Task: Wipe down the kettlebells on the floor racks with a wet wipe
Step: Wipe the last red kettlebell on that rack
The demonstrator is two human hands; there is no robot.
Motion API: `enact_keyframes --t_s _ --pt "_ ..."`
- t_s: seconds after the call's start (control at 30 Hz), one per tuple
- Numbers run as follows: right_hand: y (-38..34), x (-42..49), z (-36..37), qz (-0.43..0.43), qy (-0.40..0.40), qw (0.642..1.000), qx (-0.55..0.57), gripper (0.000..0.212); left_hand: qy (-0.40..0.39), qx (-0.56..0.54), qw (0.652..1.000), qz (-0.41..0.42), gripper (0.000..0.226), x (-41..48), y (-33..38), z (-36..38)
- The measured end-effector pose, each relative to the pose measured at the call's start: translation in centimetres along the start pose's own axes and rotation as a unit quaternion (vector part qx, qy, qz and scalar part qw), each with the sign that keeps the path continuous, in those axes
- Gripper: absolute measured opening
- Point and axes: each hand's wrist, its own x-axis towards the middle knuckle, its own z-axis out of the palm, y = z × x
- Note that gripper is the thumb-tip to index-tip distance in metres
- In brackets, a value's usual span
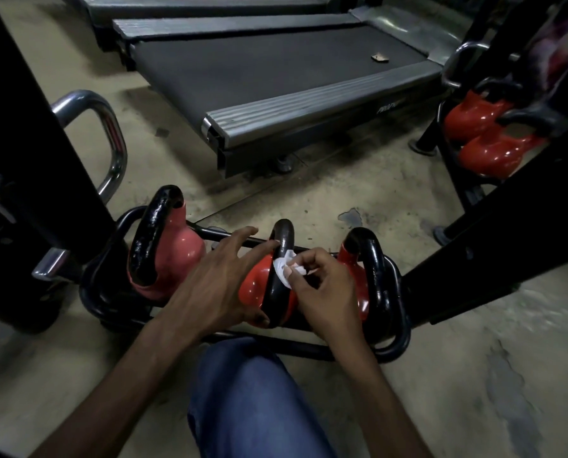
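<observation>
Middle kettlebell (254, 287), red with a black handle, seated in the near floor rack (391, 345), a low frame of black tubing at the lower centre of the view. A white wet wipe (284, 269) lies bunched against the right side of its handle, pinched there between the thumb and fingertips of the right hand (325, 285), whose fingers are curled together around the wipe. The left hand (216, 282) rests on the left of the same kettlebell, fingers spread apart, one fingertip touching the handle near its top and the thumb near its base. Three kettlebells occupy this rack: a pale red one (173, 249) to the left, the middle one, and a darker red one (363, 279) to the right, set close side by side. Two further red kettlebells (487, 137) sit in a second rack at the far right. A knee in blue jeans (246, 391) lies just near of the rack. Black uprights (28, 160) flank the rack closely on the left and right, and a chrome handle (107, 137) curves beside the left one. Two treadmill decks (276, 71) lie beyond. Bare concrete floor (309, 193) stays open between the rack's far rail and the nearer deck.
</observation>
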Motion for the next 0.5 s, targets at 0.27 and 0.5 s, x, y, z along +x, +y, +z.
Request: enact_keyframes --t_s 0.27,0.5 --pt "1.6 1.9 -8.8 -0.019 0.075 0.996 -0.052 0.014 0.026 0.037 0.998 0.033 0.107 0.8 3.6 -0.2" --pt "2.1 6.7 -11.9 -0.102 0.061 0.977 -0.175 0.011 0.036 -0.026 0.996 0.082 0.095 1.7 11.4 5.0"
